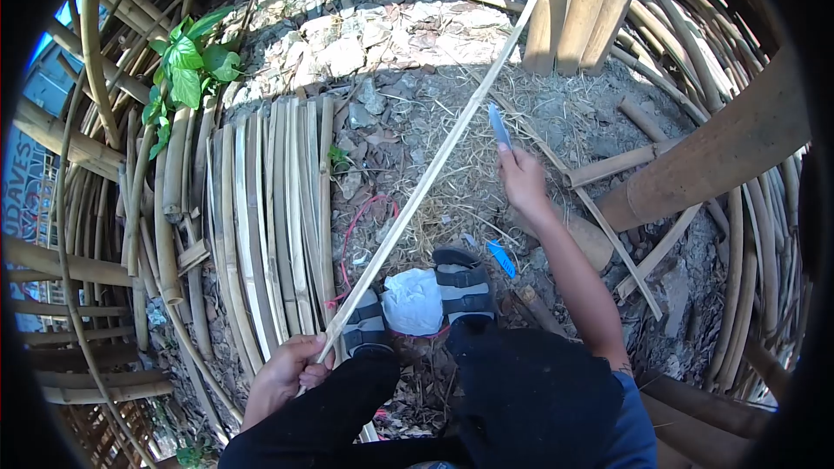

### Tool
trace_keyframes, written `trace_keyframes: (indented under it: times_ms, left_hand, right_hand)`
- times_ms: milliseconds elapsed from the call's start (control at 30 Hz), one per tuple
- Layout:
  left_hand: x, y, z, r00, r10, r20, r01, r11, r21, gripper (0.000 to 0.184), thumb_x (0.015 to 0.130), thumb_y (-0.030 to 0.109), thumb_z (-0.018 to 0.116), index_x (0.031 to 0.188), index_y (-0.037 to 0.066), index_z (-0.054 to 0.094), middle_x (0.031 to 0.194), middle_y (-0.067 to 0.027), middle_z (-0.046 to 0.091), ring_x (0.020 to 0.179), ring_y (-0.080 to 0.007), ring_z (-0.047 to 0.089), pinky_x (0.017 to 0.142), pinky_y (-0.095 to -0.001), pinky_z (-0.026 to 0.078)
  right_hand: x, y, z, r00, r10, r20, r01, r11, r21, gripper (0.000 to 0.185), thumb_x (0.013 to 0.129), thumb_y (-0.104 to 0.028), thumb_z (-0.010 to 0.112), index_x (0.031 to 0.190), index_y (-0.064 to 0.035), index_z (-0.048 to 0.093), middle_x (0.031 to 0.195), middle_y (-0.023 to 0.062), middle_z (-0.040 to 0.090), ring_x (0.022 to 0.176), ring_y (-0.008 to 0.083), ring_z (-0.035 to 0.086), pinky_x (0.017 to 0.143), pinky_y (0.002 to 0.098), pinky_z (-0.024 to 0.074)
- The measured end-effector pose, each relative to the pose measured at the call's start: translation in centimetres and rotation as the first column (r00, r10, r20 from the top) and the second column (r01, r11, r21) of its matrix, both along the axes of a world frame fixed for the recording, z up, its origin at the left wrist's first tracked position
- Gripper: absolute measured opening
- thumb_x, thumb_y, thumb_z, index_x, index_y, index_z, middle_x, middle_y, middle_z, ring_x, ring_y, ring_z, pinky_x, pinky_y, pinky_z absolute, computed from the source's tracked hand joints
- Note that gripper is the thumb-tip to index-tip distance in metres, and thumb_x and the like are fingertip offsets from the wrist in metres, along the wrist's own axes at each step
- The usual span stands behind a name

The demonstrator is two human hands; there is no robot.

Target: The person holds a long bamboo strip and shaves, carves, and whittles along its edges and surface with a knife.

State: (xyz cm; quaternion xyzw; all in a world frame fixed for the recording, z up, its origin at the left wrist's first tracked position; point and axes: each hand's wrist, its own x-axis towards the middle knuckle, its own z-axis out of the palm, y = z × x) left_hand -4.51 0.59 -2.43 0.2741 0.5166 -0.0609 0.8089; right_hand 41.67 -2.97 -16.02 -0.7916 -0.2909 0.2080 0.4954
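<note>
While a long pale bamboo strip (426,178) slants away rightward from the left hand (282,373) gripping its near end, the right hand (523,181) grips a slim blue-grey knife (499,126) beside its far half.

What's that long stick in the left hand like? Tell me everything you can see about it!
The long strip is pale, straight and narrow, and looks like split bamboo. Its far end looks blunt. The left hand grips it close to its near end, and from there it slants away toward the upper right, across the view of the littered ground. The knife in the right hand is close beside it; whether the blade touches it is hard to tell.
</note>
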Motion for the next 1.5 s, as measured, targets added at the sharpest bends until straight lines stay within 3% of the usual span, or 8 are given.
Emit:
trace_keyframes:
  times_ms: [33,100,400,600,1000,1033,1100,1500]
  left_hand:
    - [0.5,-0.1,0.4,0.999,0.000,-0.042,0.003,0.997,0.074,0.040,0.105,0.030,0.047,0.083,-0.001,0.057,0.054,0.0007,0.039,0.042,-0.0069,0.032,0.038,-0.0226,0.023]
    - [0.7,-0.4,0.7,0.999,-0.009,-0.050,0.015,0.992,0.122,0.039,0.106,0.030,0.046,0.084,-0.001,0.057,0.055,0.0004,0.040,0.042,-0.0072,0.032,0.039,-0.0226,0.023]
    - [0.5,-0.1,-0.3,0.976,-0.104,-0.190,0.200,0.765,0.612,0.041,0.106,0.033,0.048,0.083,0.002,0.061,0.059,0.0039,0.046,0.052,-0.0056,0.038,0.048,-0.0254,0.030]
    - [1.3,0.5,-2.2,0.926,-0.071,-0.370,0.333,0.612,0.717,0.038,0.103,0.032,0.052,0.087,0.000,0.064,0.061,-0.0030,0.052,0.056,-0.0119,0.049,0.055,-0.0311,0.040]
    - [3.7,0.4,-0.1,0.877,-0.099,-0.469,0.468,0.392,0.792,0.034,0.101,0.026,0.054,0.085,-0.004,0.061,0.059,-0.0205,0.053,0.056,-0.0351,0.055,0.059,-0.0450,0.043]
    - [3.6,0.3,-0.2,0.877,-0.099,-0.470,0.469,0.392,0.791,0.034,0.101,0.026,0.054,0.085,-0.004,0.061,0.059,-0.0205,0.053,0.056,-0.0351,0.055,0.059,-0.0450,0.043]
    - [3.4,0.3,-0.6,0.879,-0.095,-0.467,0.469,0.347,0.812,0.028,0.102,0.023,0.054,0.095,-0.001,0.067,0.054,-0.0053,0.046,0.051,-0.0126,0.044,0.050,-0.0348,0.038]
    - [3.9,-0.1,0.2,0.872,-0.077,-0.483,0.478,0.342,0.809,0.028,0.101,0.023,0.056,0.092,-0.001,0.067,0.055,-0.0115,0.048,0.050,-0.0197,0.045,0.052,-0.0373,0.039]
  right_hand:
    - [-0.9,-0.5,0.7,1.000,0.007,-0.002,-0.007,1.000,-0.001,0.047,0.103,-0.043,0.048,0.081,-0.0047,0.063,0.061,0.0095,0.060,0.057,0.0198,0.060,0.052,0.0347,0.0454]
    - [-3.5,-1.7,2.5,0.805,0.240,-0.542,-0.110,0.959,0.261,0.040,0.105,-0.041,0.046,0.091,-0.0064,0.060,0.064,-0.0001,0.053,0.052,0.0089,0.049,0.046,0.0252,0.0384]
    - [-14.1,-2.4,5.2,0.546,0.567,-0.616,-0.545,0.799,0.253,0.035,0.106,-0.035,0.046,0.093,-0.0046,0.059,0.063,-0.0008,0.051,0.050,0.0059,0.042,0.045,0.0239,0.0333]
    - [-19.4,-0.8,5.9,0.154,0.621,-0.769,-0.815,0.520,0.256,0.041,0.105,-0.038,0.049,0.085,-0.0032,0.058,0.062,-0.0026,0.047,0.052,0.0055,0.041,0.048,0.0229,0.0320]
    - [-22.1,-0.4,6.3,0.111,0.504,-0.857,-0.831,0.520,0.198,0.056,0.102,-0.054,0.047,0.074,-0.0064,0.054,0.061,-0.0007,0.046,0.053,0.0064,0.041,0.045,0.0229,0.0316]
    - [-22.0,-0.3,6.3,0.101,0.496,-0.863,-0.821,0.531,0.209,0.056,0.102,-0.054,0.048,0.073,-0.0067,0.053,0.060,-0.0009,0.045,0.053,0.0066,0.042,0.045,0.0228,0.0311]
    - [-22.0,-0.4,6.5,0.089,0.488,-0.868,-0.811,0.541,0.221,0.055,0.101,-0.054,0.048,0.073,-0.0069,0.053,0.060,-0.0010,0.045,0.053,0.0069,0.043,0.044,0.0227,0.0306]
    - [-21.8,-0.6,5.7,0.305,0.622,-0.721,-0.756,0.618,0.213,0.055,0.102,-0.051,0.049,0.068,-0.0071,0.053,0.055,-0.0036,0.039,0.047,0.0039,0.033,0.043,0.0216,0.0242]
